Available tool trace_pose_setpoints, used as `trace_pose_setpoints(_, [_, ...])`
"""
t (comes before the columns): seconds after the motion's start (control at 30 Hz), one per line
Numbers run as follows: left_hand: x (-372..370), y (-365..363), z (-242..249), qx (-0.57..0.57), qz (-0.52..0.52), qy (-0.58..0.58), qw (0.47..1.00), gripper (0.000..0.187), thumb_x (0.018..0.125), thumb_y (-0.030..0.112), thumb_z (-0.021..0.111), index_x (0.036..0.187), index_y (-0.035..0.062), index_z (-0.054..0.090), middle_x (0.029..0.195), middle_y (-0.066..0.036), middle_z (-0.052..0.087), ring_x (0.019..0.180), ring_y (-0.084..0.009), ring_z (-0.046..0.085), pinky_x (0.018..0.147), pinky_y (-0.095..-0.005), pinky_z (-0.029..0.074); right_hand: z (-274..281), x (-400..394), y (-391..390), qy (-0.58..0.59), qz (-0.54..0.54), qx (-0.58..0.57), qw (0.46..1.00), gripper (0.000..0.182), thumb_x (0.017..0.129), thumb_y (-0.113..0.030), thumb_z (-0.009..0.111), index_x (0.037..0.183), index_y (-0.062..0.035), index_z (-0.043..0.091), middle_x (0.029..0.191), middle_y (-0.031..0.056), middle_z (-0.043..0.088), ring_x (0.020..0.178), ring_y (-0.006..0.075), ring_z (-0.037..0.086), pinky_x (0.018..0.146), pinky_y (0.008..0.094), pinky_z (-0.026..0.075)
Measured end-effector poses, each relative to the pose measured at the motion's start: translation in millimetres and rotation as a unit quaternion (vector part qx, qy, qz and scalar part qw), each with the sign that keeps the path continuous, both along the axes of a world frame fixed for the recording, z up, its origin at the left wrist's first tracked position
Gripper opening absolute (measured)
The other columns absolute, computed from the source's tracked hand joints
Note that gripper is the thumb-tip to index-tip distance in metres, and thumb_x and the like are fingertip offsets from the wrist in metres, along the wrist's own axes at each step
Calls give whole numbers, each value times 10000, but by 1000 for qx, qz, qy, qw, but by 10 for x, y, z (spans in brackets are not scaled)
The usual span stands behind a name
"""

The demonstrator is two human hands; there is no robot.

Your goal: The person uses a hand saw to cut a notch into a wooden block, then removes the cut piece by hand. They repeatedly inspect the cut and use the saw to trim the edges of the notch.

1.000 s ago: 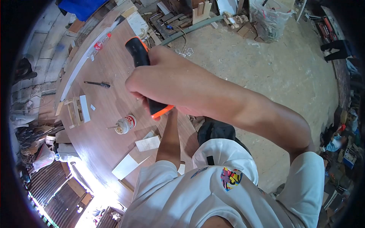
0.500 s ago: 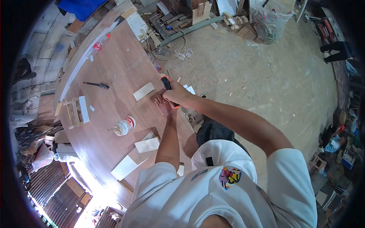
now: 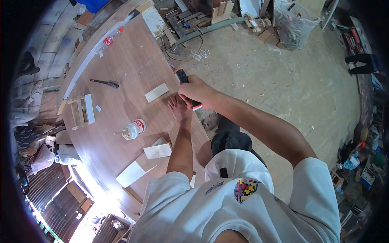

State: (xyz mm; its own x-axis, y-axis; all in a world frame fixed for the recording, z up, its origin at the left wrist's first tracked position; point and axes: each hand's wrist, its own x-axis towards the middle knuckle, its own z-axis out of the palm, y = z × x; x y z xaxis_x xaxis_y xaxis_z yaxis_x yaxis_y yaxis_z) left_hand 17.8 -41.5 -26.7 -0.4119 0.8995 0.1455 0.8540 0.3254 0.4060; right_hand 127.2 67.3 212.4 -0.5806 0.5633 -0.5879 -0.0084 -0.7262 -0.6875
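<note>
Black and orange, the tool (image 3: 182,75) sits clenched in your right hand (image 3: 199,91), its long axis pointing away from you, just right of your open left hand (image 3: 177,108) on the desk (image 3: 129,60).

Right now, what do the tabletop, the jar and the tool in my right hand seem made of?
Tabletop: satin wood or laminate, from its grain and sheen.
Jar: smooth glass or plastic; its side is see-through.
Tool: black, orange-edged, perhaps plastic or rubber; your right hand hides part.
</note>
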Motion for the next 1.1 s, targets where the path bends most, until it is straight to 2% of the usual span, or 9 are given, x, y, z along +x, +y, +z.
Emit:
trace_pose_setpoints(0.1, [-7,-6,-42,-90,-15,72,993,503,702,325,633,1106,55,503,1083,-159,498,1078,-358,451,981,-475,325,424,-41,27,-12,7,1,1000,116,737,-30,519,640,-13,458,575,92,490,435,177,488,409,328,398])
trace_pose_setpoints(0.23, [-11,-23,13,-3,-9,30,999,507,701,327,633,1103,51,495,1049,-145,496,1071,-348,439,982,-464,323,800,-22,-11,-60,-33,-12,998,105,745,-27,515,658,-10,459,596,89,489,450,175,493,422,325,401])
trace_pose_setpoints(0.33, [6,40,19,-128,-11,2,992,457,726,318,611,1088,60,505,1061,-148,499,1073,-344,441,983,-465,321,798,89,48,-35,-7,-23,999,94,741,-15,507,671,-28,446,570,82,485,440,169,492,412,318,395])
trace_pose_setpoints(0.4, [13,25,-169,150,-9,-172,974,418,759,333,591,1084,80,517,1086,-153,502,1065,-348,456,968,-471,336,416,51,21,-33,-11,-13,999,100,734,-16,510,661,-34,444,550,78,478,417,168,481,394,321,383])
trace_pose_setpoints(0.43, [-18,-103,-211,145,-11,-170,975,418,759,333,591,1084,80,517,1086,-153,502,1065,-348,456,968,-471,336,117,26,-68,-31,-19,-1,999,107,727,-17,513,650,-39,442,530,73,471,394,168,471,376,324,370])
trace_pose_setpoints(0.5, [-54,-2,-231,29,-14,95,995,396,784,352,580,1068,81,526,1100,-154,503,1053,-354,470,947,-478,357,-796,-20,-166,-65,-10,37,997,114,715,-36,510,608,-33,469,491,73,463,351,179,451,342,337,348])
trace_pose_setpoints(0.73, [-13,-9,-137,13,-10,72,997,418,763,317,606,1089,71,517,1113,-153,501,1051,-368,480,912,-493,377,-962,-251,-42,-112,-2,40,993,170,713,-38,463,544,-20,475,472,94,476,341,183,462,321,340,339])
trace_pose_setpoints(1.03, [-2,55,39,61,10,97,993,184,848,232,545,901,56,557,969,-163,544,953,-360,510,828,-470,398,-798,344,-1127,-59,-54,134,988,140,777,-28,519,906,-63,477,606,-3,430,431,74,439,356,257,326])
trace_pose_setpoints(1.1, [-32,58,-123,0,-19,96,995,166,853,218,542,840,54,565,910,-151,535,920,-351,516,811,-452,403,-979,498,-1548,-108,-99,362,920,156,785,-49,552,928,-64,492,637,-23,438,473,49,432,388,226,332])
